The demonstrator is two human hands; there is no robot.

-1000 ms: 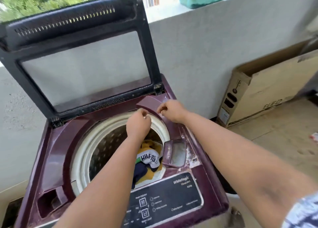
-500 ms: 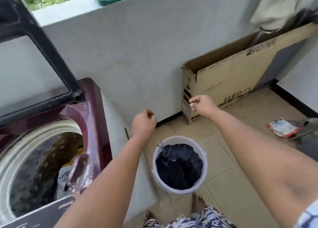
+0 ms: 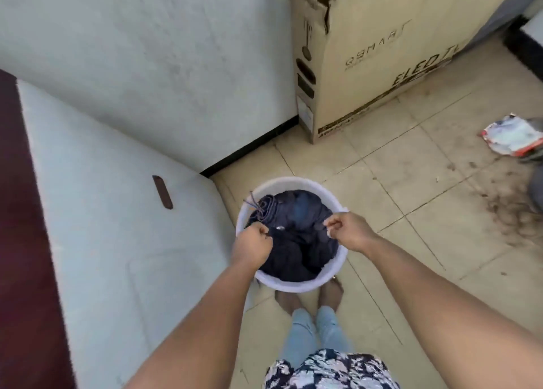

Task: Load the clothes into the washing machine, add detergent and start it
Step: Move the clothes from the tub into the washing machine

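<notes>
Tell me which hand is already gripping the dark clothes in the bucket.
The left hand: its fingers are curled into the dark clothes at the bucket edge. The right hand hovers above them, fingers curled, apparently without cloth.

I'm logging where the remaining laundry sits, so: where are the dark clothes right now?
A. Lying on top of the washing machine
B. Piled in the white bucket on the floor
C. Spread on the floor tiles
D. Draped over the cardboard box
B: the dark clothes fill the white bucket standing on the tiled floor, with both hands reaching into it.
</notes>
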